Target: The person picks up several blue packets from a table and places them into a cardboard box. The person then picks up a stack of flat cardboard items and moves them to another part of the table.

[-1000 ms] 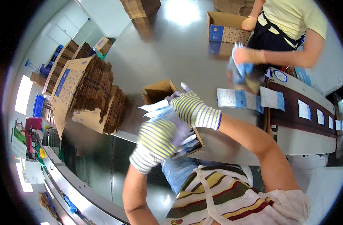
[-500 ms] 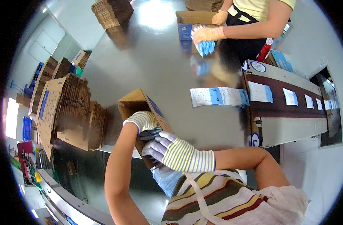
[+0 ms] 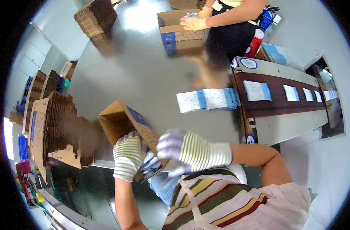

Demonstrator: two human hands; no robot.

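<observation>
An open cardboard box [image 3: 145, 132] with a blue panel sits slantwise at the near table edge. My left hand [image 3: 129, 155], in a striped glove with purple fingertips, reaches into it. Its fingers are bent and close together, and whatever lies under them is hidden. Beside that hand, blue-and-white packets [image 3: 151, 163] show in the near end of the box. My right hand [image 3: 192, 151], gloved alike and blurred, hovers just right of the box, thumb and fingers apart, holding nothing visible. Farther right, a row of overlapping white-and-blue packets [image 3: 215, 99] lies on the metal table.
On the right, a conveyor [image 3: 280, 111] with a dark belt carries spaced packets. Flattened cartons [image 3: 58, 126] are stacked at the left, with another carton stack [image 3: 94, 17] at the far left. Across the table, a co-worker's gloved hands [image 3: 196, 23] are at another open box [image 3: 171, 23].
My right hand has lifted off the box and moved right, its fingers parting. My left hand has shifted within the box. The co-worker's packets have moved from beside their box into it.
</observation>
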